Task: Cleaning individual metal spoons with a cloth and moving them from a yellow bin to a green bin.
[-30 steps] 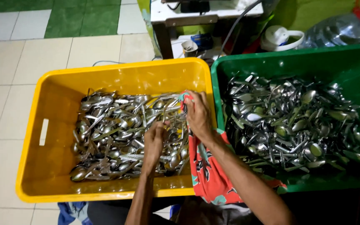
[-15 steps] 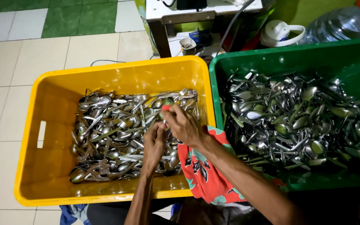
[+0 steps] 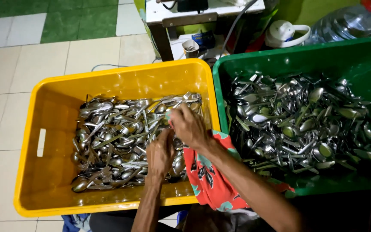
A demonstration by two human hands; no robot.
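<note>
A yellow plastic crate (image 3: 52, 129) on the floor holds a pile of steel spoons (image 3: 112, 137). Beside it on the right, a green crate (image 3: 366, 60) holds another heap of spoons and forks (image 3: 301, 120). A red floral cloth (image 3: 207, 176) drapes over the yellow crate's near right corner. My left hand (image 3: 159, 152) grips a spoon above the pile. My right hand (image 3: 187, 126) pinches a fold of the cloth around that spoon's upper part, just above my left hand. The spoon itself is mostly hidden by my fingers.
Beige and green floor tiles (image 3: 44, 56) lie to the left and behind. A small white table (image 3: 194, 13) with cables stands behind the crates. A white lidded jug (image 3: 286, 34) and a large clear water bottle (image 3: 348, 21) sit at the back right.
My right hand with the cloth slid from the crate's right rim leftward and down to meet my left hand. The left hand stayed over the pile.
</note>
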